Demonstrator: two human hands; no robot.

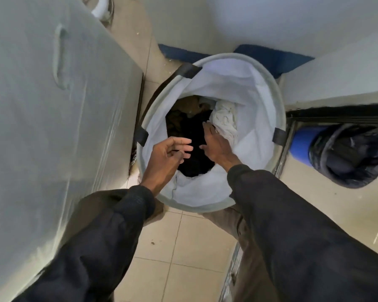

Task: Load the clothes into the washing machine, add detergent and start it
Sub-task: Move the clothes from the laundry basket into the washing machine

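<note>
Left hand (168,153) and right hand (216,144) hang loose-fingered, empty, above the clothes (190,131); a shallow grab may spill some outside the hamper (279,101).

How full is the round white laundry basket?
Only partly full: dark clothes and a crumpled white cloth lie low inside the basket, well under its rim.

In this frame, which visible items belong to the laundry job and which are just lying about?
Part of the job:
laundry basket
dark clothes
white garment
left hand
right hand
covered appliance, probably the washer

Just lying about:
blue bin with a black liner
blue mat
</note>
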